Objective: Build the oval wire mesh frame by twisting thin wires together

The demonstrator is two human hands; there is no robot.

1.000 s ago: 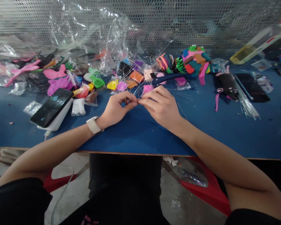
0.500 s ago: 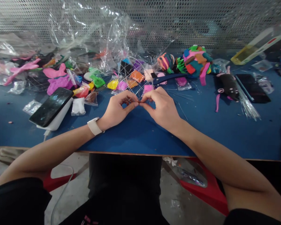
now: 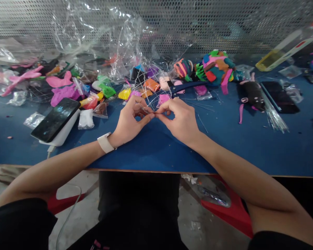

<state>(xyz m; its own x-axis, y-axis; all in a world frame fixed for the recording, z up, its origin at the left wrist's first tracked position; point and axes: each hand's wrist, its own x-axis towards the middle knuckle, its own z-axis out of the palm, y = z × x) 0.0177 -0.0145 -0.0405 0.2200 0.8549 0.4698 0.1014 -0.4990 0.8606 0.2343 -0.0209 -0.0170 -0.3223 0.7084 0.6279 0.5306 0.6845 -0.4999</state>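
Thin silvery wires, bent into an open frame (image 3: 149,100), rise from between my two hands. My left hand (image 3: 131,116) pinches the near end of the wire with thumb and forefinger, a white band on its wrist. Fingertip to fingertip with it, my right hand (image 3: 178,116) pinches the same spot from the other side. The exact join is covered by the fingertips. Just beyond lie small bags of coloured clay, among them an orange one (image 3: 151,84) and a pink one (image 3: 163,100). Dark-handled pliers (image 3: 185,87) rest behind my right hand.
On the left a phone (image 3: 56,119) leans on a white block with a cable. Farther right are a multicoloured clay ball (image 3: 217,67), a black clay animal (image 3: 253,95), a bundle of straight wires (image 3: 275,114) and a tilted bottle (image 3: 284,52). Crumpled clear plastic (image 3: 122,41) lies against the perforated metal panel.
Both hands keep their pinch at nearly the same place. The left fingers have shifted slightly around the wire, and the view has moved a little.
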